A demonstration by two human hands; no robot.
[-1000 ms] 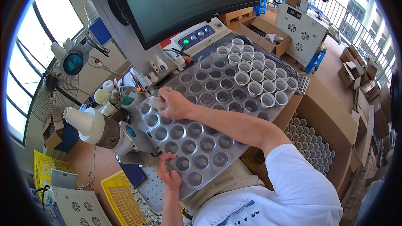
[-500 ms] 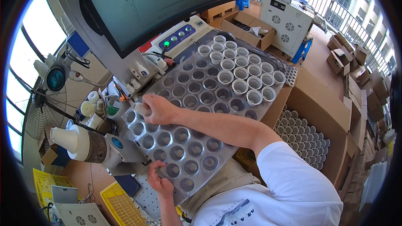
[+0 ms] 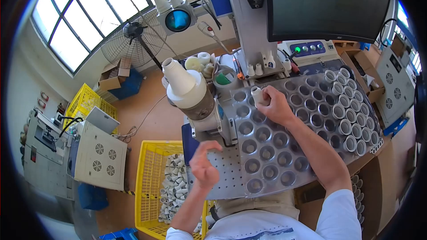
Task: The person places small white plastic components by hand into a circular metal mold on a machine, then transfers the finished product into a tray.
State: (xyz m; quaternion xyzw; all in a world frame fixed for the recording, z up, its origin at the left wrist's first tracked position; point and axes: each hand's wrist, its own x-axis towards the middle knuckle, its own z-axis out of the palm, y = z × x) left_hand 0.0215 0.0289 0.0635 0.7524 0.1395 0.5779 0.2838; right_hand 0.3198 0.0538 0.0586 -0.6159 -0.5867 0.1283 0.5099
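Note:
My right hand (image 3: 276, 106) is closed round a small white cup (image 3: 256, 93) above the back left part of a clear plastic tray (image 3: 231, 169) with rows of round pockets. White cups (image 3: 349, 114) stand upright in the pockets on the tray's right side. My left hand (image 3: 205, 169) is raised over a perforated metal plate (image 3: 219, 188), left of the tray, its fingers curved and apart with nothing in them. Just behind it, a large white stepped cone (image 3: 179, 80) is mounted on a machine with a dark band.
A yellow crate (image 3: 149, 186) of loose white cups stands at lower left. A monitor (image 3: 327, 6) and a control box (image 3: 307, 50) with a green light are behind the tray. Cardboard boxes (image 3: 378, 182) are at right, a fan (image 3: 133, 31) at back left.
The view has swung left, bringing the yellow crate of cups into sight. My left hand has left the tray's near left edge and lifted over the metal plate. My right hand still holds the cup.

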